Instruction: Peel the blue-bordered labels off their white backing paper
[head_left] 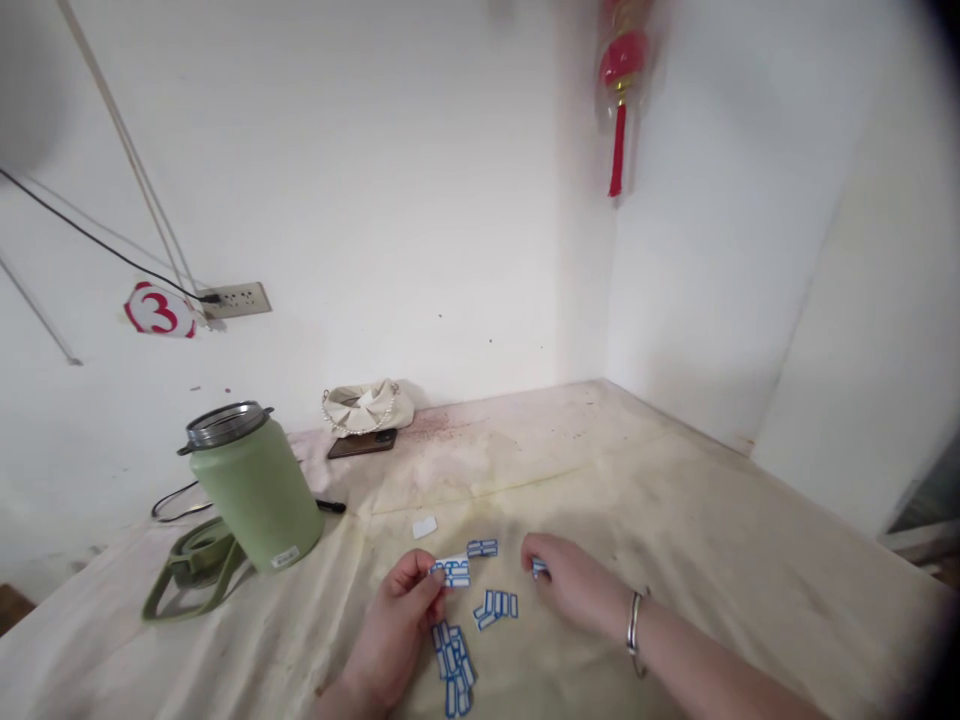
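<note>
My left hand [395, 622] is closed on a small white sheet of blue-bordered labels [458, 573], gripped between thumb and fingers. My right hand [576, 582], with a silver bangle at the wrist, pinches a small blue-bordered label [539, 568], mostly covered by the fingers. Between the hands lies a loose group of blue-bordered labels [501, 606]. A few more labels [484, 548] rest just beyond the left fingertips. Below the left hand, several overlapping labels [453, 662] form a pile. Any print on them is too small to read.
A green bottle [259, 495] without its lid stands at left, beside its green lid [191, 570]. Behind are a black pen [331, 507], a phone [361, 444] and a white bag [367, 405]. A blank white piece [424, 527] lies on the cloth-covered table [645, 490].
</note>
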